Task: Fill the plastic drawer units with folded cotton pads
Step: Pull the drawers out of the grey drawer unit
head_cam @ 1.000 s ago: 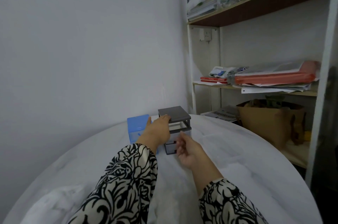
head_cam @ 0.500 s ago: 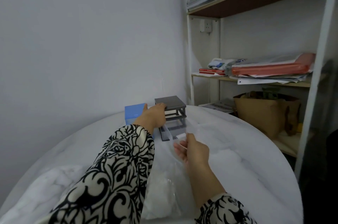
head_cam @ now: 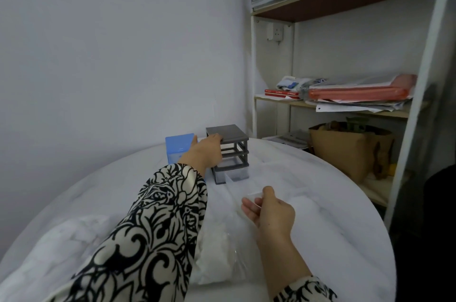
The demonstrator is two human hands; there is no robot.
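Observation:
A grey drawer unit (head_cam: pixel 234 137) stands at the far side of the round white table (head_cam: pixel 333 215). Its two upper slots are open frames, and a clear drawer sits in the bottom slot. My left hand (head_cam: pixel 206 152) grips the unit's top left corner. A blue drawer unit (head_cam: pixel 177 145) stands just left of it, partly hidden by that hand. My right hand (head_cam: pixel 270 211) pinches the front of a clear plastic drawer (head_cam: pixel 254 195) pulled out toward me. A clear bag of white cotton pads (head_cam: pixel 217 259) lies below my left sleeve.
A shelf rack (head_cam: pixel 345 106) stands right of the table with papers, red folders and a brown paper bag (head_cam: pixel 345 151). A plain wall runs along the left. White cloth (head_cam: pixel 56 240) lies at the table's near left.
My right hand has drawn the clear drawer out of the grey unit and back toward me. My left hand has stayed on the unit's top. The view has tilted down.

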